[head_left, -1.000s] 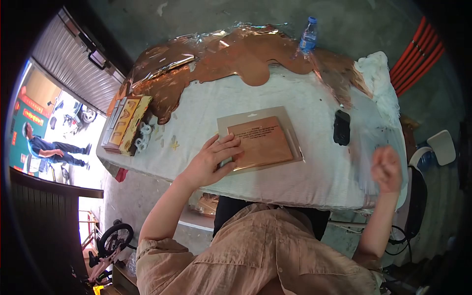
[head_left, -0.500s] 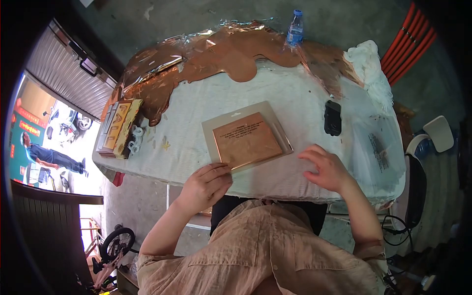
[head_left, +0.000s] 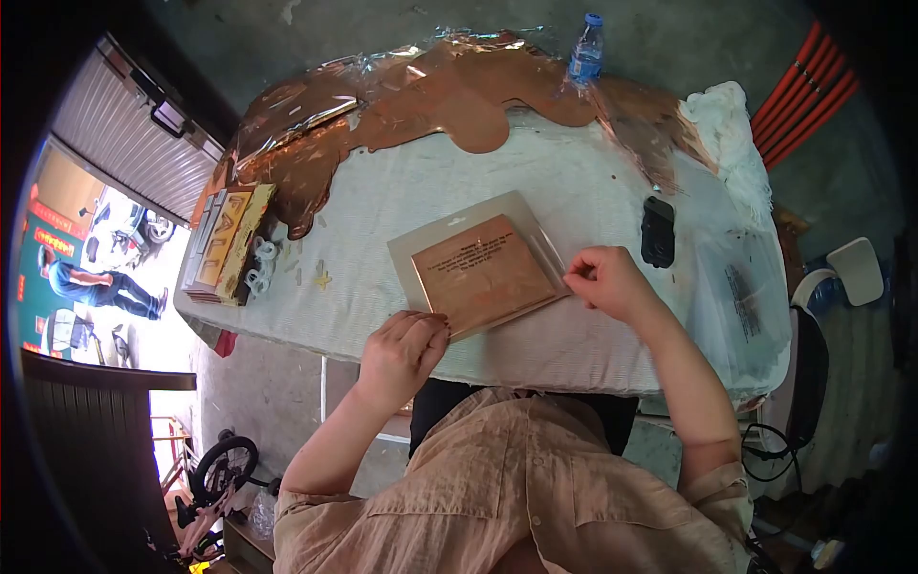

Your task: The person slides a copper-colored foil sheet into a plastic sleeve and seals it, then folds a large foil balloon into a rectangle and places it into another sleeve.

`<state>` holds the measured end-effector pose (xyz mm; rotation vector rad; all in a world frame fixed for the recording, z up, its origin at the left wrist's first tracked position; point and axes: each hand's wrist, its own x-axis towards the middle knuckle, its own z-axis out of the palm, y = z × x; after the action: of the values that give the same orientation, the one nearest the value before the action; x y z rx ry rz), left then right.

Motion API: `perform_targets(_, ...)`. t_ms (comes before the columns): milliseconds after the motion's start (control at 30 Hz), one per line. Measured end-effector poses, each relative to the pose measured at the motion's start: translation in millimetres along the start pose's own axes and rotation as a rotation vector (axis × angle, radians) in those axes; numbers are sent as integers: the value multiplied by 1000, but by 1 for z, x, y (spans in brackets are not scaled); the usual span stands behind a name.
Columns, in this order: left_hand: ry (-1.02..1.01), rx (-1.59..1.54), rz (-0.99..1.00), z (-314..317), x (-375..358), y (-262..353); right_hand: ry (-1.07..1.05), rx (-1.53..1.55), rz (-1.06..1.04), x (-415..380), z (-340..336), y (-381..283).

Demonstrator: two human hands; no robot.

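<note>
Table [head_left: 382,210]: white-clothed, filling most of my view; its near edge is partly hidden behind the wearer's arms and shirt. Copper-coloured sheeting [head_left: 421,110] spreads along the far side; the glossy film over it makes its layers hard for me to separate. Clear plastic bags [head_left: 722,306] lie at the right end, overlapping, print visible on one; I cannot tell how many.

Package [head_left: 488,273]: a clear sleeve with a copper-coloured panel inside, tilted near the table's front middle, between the hands. Panel carries dark print, too small for me to read. Left hand [head_left: 406,352]: fingers pressed together at the package's near left corner; thumb grip unclear. Right hand [head_left: 610,282]: thumb and forefinger drawn together at its right edge; I cannot tell whether plastic is pinched between them.

Stack of flat packs [head_left: 228,244] at the left end, contents only partly visible. Black device [head_left: 658,232] well right of the package. Bottle [head_left: 586,55], blue-capped, upright at the far edge, liquid level unclear. White rings [head_left: 260,268] just beside the stack.
</note>
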<state>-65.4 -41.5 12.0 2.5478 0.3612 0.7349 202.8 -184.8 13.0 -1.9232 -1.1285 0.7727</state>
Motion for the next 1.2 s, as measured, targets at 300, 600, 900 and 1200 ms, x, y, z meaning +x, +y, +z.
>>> perform_targets(300, 46, 7, -113, 7, 0, 1, -116, -124, 234, 26, -2, -18)
perform_targets(600, -30, 437, -459, -5, -31, 25, 131, -516, -108, 14, 18, -2)
perform_targets(900, 4, -112, -612, -7, -62, 28, 191, -344, -383, 7, 31, 5)
perform_targets(1200, 220, 31, -224, -13, -7, -5, 109, 356, -133, 14, 10, 3)
